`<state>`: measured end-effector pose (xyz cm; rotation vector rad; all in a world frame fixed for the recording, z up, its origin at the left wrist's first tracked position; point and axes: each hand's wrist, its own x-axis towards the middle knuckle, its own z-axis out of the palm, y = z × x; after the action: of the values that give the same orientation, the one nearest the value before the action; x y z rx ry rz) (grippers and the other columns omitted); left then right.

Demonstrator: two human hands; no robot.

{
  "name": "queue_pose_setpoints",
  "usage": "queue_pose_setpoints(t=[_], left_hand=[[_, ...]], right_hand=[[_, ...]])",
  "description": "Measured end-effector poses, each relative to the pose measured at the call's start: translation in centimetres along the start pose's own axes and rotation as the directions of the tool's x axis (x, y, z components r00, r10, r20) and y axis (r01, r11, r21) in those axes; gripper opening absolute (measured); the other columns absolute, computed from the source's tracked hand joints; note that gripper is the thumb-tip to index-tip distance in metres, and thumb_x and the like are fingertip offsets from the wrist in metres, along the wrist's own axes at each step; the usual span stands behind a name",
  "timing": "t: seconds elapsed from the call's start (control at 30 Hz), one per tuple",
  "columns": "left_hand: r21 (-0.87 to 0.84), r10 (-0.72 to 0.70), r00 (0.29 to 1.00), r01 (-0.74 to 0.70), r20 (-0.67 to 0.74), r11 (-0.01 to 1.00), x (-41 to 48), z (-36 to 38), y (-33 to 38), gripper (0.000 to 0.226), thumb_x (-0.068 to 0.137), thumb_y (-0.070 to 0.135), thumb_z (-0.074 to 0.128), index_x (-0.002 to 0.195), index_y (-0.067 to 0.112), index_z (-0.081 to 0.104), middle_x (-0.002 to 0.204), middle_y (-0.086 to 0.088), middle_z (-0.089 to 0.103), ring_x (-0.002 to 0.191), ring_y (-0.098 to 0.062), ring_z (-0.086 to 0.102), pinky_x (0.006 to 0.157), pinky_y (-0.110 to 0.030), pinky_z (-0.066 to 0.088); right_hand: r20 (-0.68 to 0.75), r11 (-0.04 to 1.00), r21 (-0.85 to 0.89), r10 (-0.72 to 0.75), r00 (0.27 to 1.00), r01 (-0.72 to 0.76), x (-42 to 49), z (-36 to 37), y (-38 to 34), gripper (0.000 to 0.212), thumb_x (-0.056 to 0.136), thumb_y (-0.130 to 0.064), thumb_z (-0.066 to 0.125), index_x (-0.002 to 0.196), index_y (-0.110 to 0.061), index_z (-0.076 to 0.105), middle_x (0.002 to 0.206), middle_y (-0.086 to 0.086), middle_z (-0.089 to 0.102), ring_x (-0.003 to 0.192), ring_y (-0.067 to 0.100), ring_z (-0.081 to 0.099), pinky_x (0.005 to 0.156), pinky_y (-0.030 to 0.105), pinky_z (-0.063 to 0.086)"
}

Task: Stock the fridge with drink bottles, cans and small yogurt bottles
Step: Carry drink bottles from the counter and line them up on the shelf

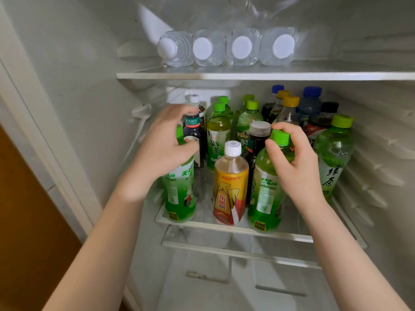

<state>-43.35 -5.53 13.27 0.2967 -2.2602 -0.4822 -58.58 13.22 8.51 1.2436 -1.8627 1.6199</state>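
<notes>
I have both hands in the fridge (pixel 89 90) at the middle shelf (pixel 224 227). My left hand (pixel 165 145) is curled round the neck of a green bottle (pixel 179 194) at the front left edge; my right hand (pixel 294 158) grips a second green bottle (pixel 267 189) under its cap, front right. Between them stands a yellow bottle (pixel 230 185), with bare shelf behind it. Further back the shelf is crowded with upright drinks. On the top shelf (pixel 336 75), four water bottles (pixel 226 48) lie caps outward; its right half is free.
</notes>
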Motion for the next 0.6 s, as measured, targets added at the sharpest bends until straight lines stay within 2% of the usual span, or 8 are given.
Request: queue_pose_setpoints(t=[0.07, 0.1, 0.2, 0.27, 0.33, 0.4, 0.5, 0.6], left_hand=[[-0.084, -0.098, 0.994, 0.103, 0.054, 0.991, -1.1, 0.5, -1.2, 0.063, 0.073, 0.004, 0.062, 0.131, 0.025, 0.047, 0.131, 0.011, 0.042, 0.120, -0.002, 0.038, 0.086, -0.002, 0.031], [-0.130, -0.112, 0.992, 0.119, 0.061, 0.984, -1.5, 0.7, -1.8, 0.064, 0.075, 0.003, 0.063, 0.131, 0.027, 0.045, 0.132, 0.013, 0.041, 0.122, -0.002, 0.039, 0.083, -0.001, 0.035], [-0.295, -0.121, 0.992, 0.128, 0.042, 0.947, -1.7, 0.9, -2.6, 0.057, 0.076, 0.016, 0.070, 0.126, 0.031, 0.047, 0.123, 0.013, 0.053, 0.115, -0.009, 0.053, 0.094, -0.028, 0.048], [-0.260, -0.112, 0.993, 0.114, 0.023, 0.959, -1.2, 1.9, -2.7, 0.057, 0.075, 0.025, 0.070, 0.126, 0.031, 0.046, 0.124, 0.009, 0.055, 0.115, -0.010, 0.054, 0.099, -0.036, 0.046], [-0.228, -0.123, 0.992, 0.114, -0.030, 0.967, -0.6, 3.4, -2.6, 0.059, 0.076, 0.023, 0.073, 0.129, 0.028, 0.047, 0.128, 0.009, 0.052, 0.116, -0.008, 0.050, 0.100, -0.028, 0.042], [-0.197, -0.122, 0.988, 0.101, -0.095, 0.975, 0.2, 4.9, -2.5, 0.060, 0.077, 0.023, 0.075, 0.131, 0.023, 0.047, 0.129, 0.009, 0.050, 0.114, -0.001, 0.044, 0.093, -0.008, 0.035], [-0.182, -0.125, 0.982, 0.098, -0.143, 0.978, 1.5, 6.6, -2.7, 0.064, 0.077, 0.030, 0.076, 0.133, 0.019, 0.047, 0.133, 0.002, 0.051, 0.116, -0.003, 0.042, 0.096, -0.016, 0.035], [-0.400, -0.246, 0.962, 0.179, -0.122, 0.899, 1.2, 7.5, -3.0, 0.063, 0.083, 0.032, 0.068, 0.139, 0.026, 0.038, 0.138, 0.014, 0.045, 0.122, 0.000, 0.041, 0.102, -0.018, 0.032]], right_hand=[[0.000, 1.000, -0.004, -0.003, 1.000, 0.003, 0.0, 0.0, -0.1, 0.026, 0.092, -0.020, 0.056, 0.117, -0.025, 0.053, 0.108, -0.030, 0.052, 0.104, -0.013, 0.048, 0.087, 0.002, 0.035], [-0.001, 1.000, -0.005, -0.005, 1.000, 0.005, 0.0, 0.0, -0.2, 0.026, 0.093, -0.020, 0.056, 0.117, -0.026, 0.053, 0.109, -0.029, 0.052, 0.105, -0.014, 0.048, 0.087, 0.002, 0.034], [-0.002, 1.000, -0.014, -0.002, 1.000, 0.002, 0.0, 0.0, -0.4, 0.026, 0.093, -0.019, 0.056, 0.116, -0.029, 0.051, 0.110, -0.031, 0.051, 0.106, -0.015, 0.047, 0.088, 0.001, 0.034], [-0.005, 1.000, -0.017, 0.004, 1.000, -0.004, 0.0, 0.1, -0.5, 0.026, 0.092, -0.019, 0.056, 0.115, -0.030, 0.051, 0.109, -0.032, 0.052, 0.104, -0.014, 0.048, 0.087, 0.002, 0.035], [-0.009, 1.000, -0.015, 0.007, 1.000, -0.007, -0.1, 0.1, -0.5, 0.025, 0.092, -0.020, 0.056, 0.115, -0.030, 0.051, 0.106, -0.036, 0.053, 0.100, -0.014, 0.050, 0.083, 0.001, 0.036], [-0.013, 1.000, -0.010, 0.009, 1.000, -0.009, -0.2, 0.1, -0.6, 0.025, 0.092, -0.021, 0.055, 0.115, -0.030, 0.051, 0.104, -0.037, 0.053, 0.095, -0.013, 0.052, 0.080, 0.001, 0.037], [-0.013, 1.000, -0.013, 0.024, 1.000, -0.024, -0.2, 0.1, -0.7, 0.025, 0.092, -0.022, 0.054, 0.115, -0.031, 0.051, 0.102, -0.038, 0.053, 0.093, -0.013, 0.052, 0.079, 0.001, 0.038], [-0.011, 0.999, -0.025, 0.028, 1.000, -0.028, -0.2, 0.1, -0.8, 0.026, 0.092, -0.017, 0.056, 0.115, -0.029, 0.052, 0.101, -0.036, 0.054, 0.090, -0.011, 0.054, 0.077, 0.001, 0.038]])
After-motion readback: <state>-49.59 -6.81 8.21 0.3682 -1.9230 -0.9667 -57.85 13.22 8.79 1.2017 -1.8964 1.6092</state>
